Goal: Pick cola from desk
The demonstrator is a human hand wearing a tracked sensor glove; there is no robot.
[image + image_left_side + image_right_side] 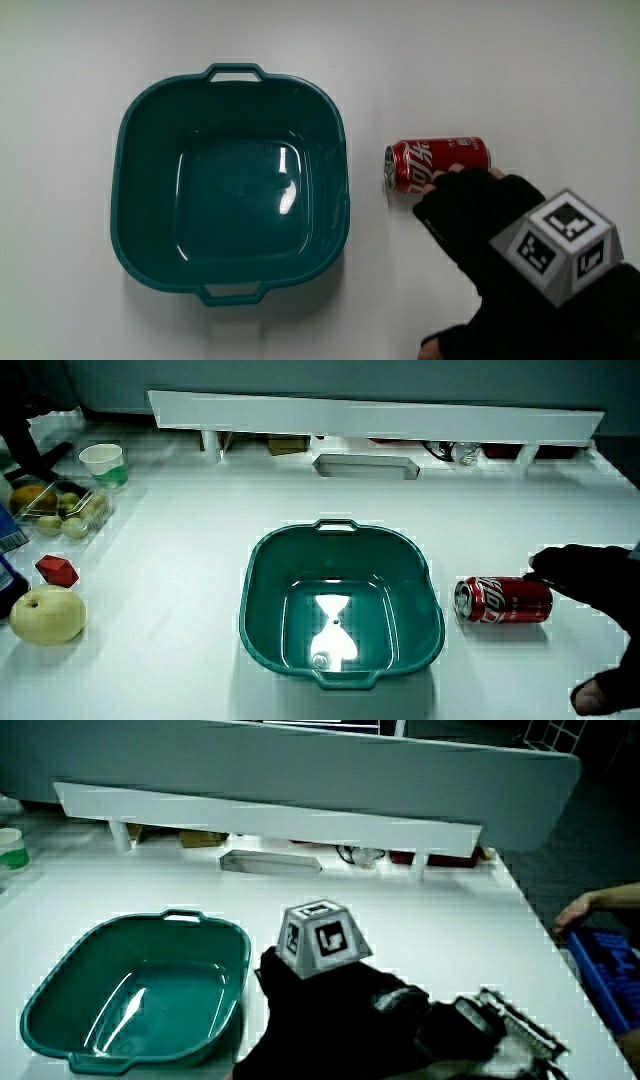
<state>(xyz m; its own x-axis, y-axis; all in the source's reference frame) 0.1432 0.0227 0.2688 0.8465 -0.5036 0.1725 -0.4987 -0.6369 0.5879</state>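
cola can (437,165) lying on tabletop (480,60), unlifted | hands (480,215) touching can, clamp state unclear | lift remains

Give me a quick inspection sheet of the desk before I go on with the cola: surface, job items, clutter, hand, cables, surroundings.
Surface: white table, bare around the can.
Job's things: cola can lies on its side on the table beside the basin; the basin is teal and holds nothing.
Clutter: pear, red block, fruit tray and paper cup at the table's edge, well away from the can.
Hands: gloved hand reaches the can, fingers touching its side; no closed grasp seen, can not lifted.
Cables: nothing seen on the table.
Surroundings: low white partition with small items under it; blue crate off the table.
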